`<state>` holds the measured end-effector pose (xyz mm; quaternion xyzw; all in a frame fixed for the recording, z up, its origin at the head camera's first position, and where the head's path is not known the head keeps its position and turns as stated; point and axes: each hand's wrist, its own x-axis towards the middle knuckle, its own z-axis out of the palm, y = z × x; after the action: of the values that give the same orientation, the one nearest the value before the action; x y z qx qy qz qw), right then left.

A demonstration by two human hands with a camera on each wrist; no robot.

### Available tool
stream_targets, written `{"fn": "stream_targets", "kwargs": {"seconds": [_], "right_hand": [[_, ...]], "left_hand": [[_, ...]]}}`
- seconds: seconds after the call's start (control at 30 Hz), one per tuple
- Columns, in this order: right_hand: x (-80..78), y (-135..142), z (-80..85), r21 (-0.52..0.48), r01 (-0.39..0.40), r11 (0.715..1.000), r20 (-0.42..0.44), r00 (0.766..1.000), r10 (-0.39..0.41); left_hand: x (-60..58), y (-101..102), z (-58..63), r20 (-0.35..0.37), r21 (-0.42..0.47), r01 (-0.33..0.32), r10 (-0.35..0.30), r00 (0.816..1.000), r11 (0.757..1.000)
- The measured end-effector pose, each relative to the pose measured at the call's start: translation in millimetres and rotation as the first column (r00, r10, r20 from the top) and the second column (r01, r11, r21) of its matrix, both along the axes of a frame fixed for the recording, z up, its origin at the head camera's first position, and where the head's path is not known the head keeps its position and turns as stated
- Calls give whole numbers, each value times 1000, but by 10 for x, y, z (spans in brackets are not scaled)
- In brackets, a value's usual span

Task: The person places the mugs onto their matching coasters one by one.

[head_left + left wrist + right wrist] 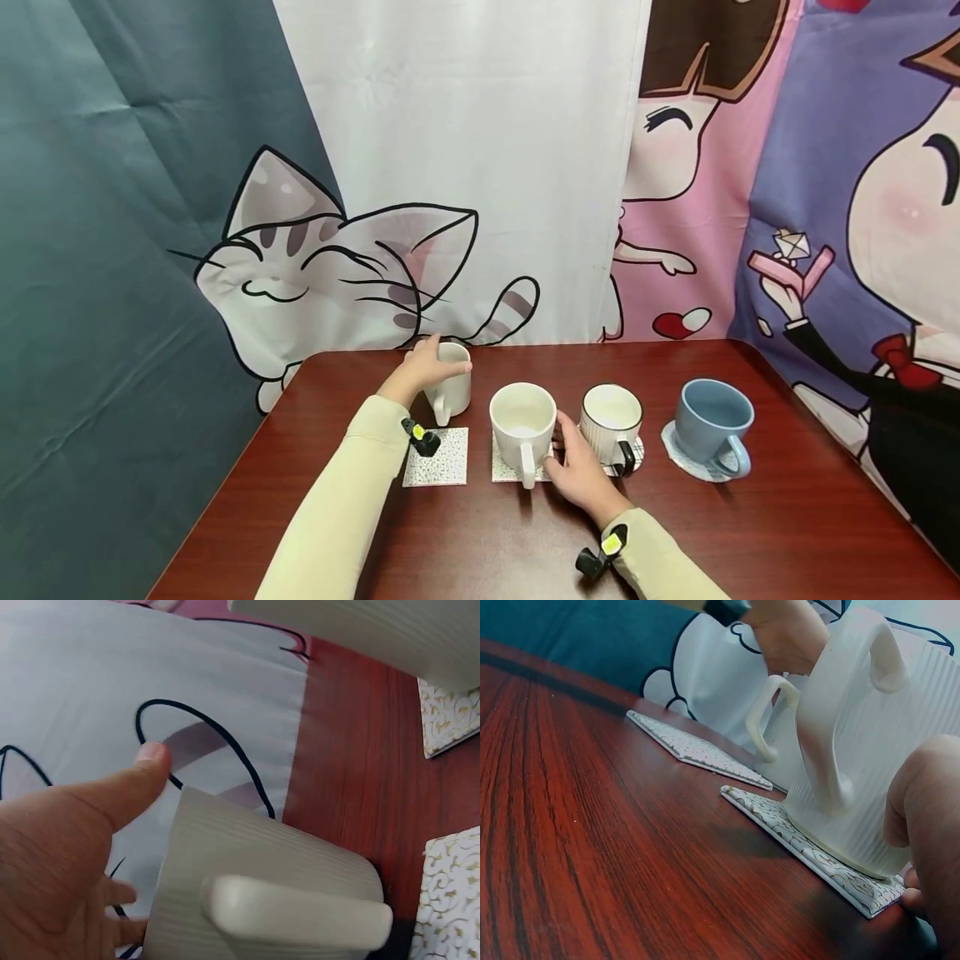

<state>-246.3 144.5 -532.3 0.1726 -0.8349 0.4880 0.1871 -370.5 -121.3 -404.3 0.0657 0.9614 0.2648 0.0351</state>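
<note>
At the back left, my left hand (431, 367) is around the rim of a ribbed white mug (452, 392). In the left wrist view the thumb (142, 776) stands off the rim, with the other fingertips behind the mug. This mug stands behind a square patterned coaster (437, 458). My right hand (581, 467) touches the right side of a second ribbed white mug (517, 417), whose handle faces me. That mug sits on another square coaster (810, 840). In the right wrist view a bent finger rests on the mug, and lower fingertips are right at the coaster's corner.
Right of my right hand, a white mug with a dark rim and black handle (611, 421) stands on a coaster. Farther right, a blue mug (712, 421) sits on a round coaster (686, 458). A printed curtain (480, 150) hangs behind the brown table (465, 542).
</note>
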Motion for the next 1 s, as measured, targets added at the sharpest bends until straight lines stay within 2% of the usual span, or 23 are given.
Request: {"fn": "stream_targets", "kwargs": {"seconds": [0.13, 0.23, 0.3, 0.37, 0.43, 0.53, 0.6, 0.67, 0.7, 0.77, 0.87, 0.93, 1.0], "right_hand": [[17, 6, -6, -3, 11, 1000, 9, 1000, -10], [24, 15, -5, -5, 21, 1000, 13, 1000, -21], [24, 19, -4, -1, 25, 1000, 12, 1000, -25], [23, 21, -2, 1, 22, 1000, 8, 1000, -22], [22, 22, -2, 8, 22, 1000, 7, 1000, -22], [26, 23, -1, 15, 26, 1000, 7, 1000, -26], [28, 24, 2, 17, 24, 1000, 4, 1000, -24], [29, 23, 6, 16, 19, 1000, 0, 1000, -19], [29, 22, 8, 14, 16, 1000, -2, 1000, -16], [27, 19, 10, 11, 11, 1000, -6, 1000, -11], [23, 13, 5, 24, 14, 1000, -7, 1000, -14], [19, 7, -1, 31, 14, 999, -7, 1000, -14], [17, 2, -6, 40, 16, 999, -8, 1000, -15]], "left_hand": [[82, -100, -125, -7, 142, -80, 82, 997, 987], [184, -155, -216, 86, 239, -144, 127, 988, 960], [255, -181, -266, 186, 299, -194, 142, 972, 934], [324, -200, -301, 283, 349, -235, 137, 949, 907], [379, -209, -328, 341, 378, -259, 127, 931, 889], [441, -203, -362, 378, 429, -257, 86, 922, 866], [468, -190, -384, 395, 486, -255, 50, 917, 836], [485, -175, -410, 416, 564, -249, -10, 909, 787], [489, -169, -430, 428, 611, -247, -52, 902, 752], [492, -163, -470, 445, 701, -238, -151, 883, 672], [489, -167, -543, 466, 797, -262, -279, 839, 545], [487, -171, -583, 467, 832, -284, -327, 822, 476], [490, -176, -605, 464, 854, -306, -349, 814, 422]]}}
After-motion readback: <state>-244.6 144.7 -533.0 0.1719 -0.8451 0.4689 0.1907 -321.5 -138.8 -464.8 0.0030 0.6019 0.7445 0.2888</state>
